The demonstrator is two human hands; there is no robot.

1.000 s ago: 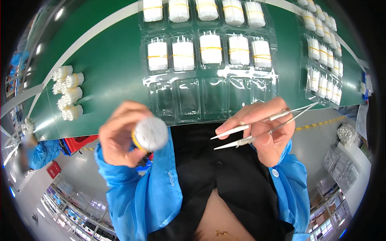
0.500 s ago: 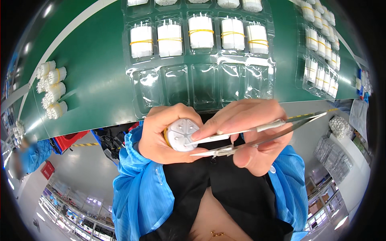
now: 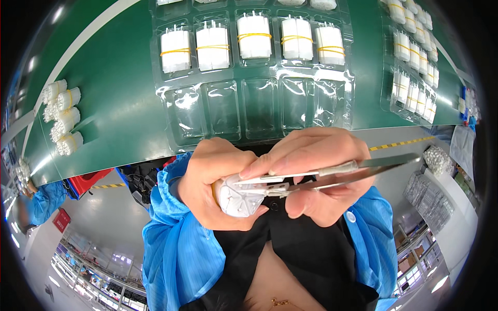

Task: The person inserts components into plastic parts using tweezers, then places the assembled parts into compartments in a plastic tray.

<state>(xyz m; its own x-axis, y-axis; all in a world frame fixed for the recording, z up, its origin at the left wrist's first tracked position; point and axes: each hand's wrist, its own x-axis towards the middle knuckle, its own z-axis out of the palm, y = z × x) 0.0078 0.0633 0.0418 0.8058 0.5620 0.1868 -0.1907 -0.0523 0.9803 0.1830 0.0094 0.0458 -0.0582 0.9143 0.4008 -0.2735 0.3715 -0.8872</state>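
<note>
My left hand (image 3: 199, 173) is closed around a round bundle of white plastic pieces (image 3: 239, 202), its end face turned up. A bit of yellow band shows at the bundle's left edge. In my right hand (image 3: 332, 145) is a pair of metal tweezers (image 3: 338, 168), its arms lying between thumb and fingers and wrapped in white in places. The white tips are apart; the upper one reaches over the bundle's end face, and the lower one is beside its right edge. Whether the tips touch the bundle I cannot tell.
Beyond my hands, a clear plastic tray (image 3: 258, 106) on the green table (image 3: 119, 98) has unfilled near pockets and white banded bundles (image 3: 254, 39) farther back. More bundles (image 3: 67, 119) lie at left; another filled tray (image 3: 413, 98) stands at right. A person's blue sleeve (image 3: 49, 199) shows far left.
The bundle has tilted and dropped slightly in my left hand. The tweezers' tips have come closer together and shifted, the upper tip now farther left over the bundle.
</note>
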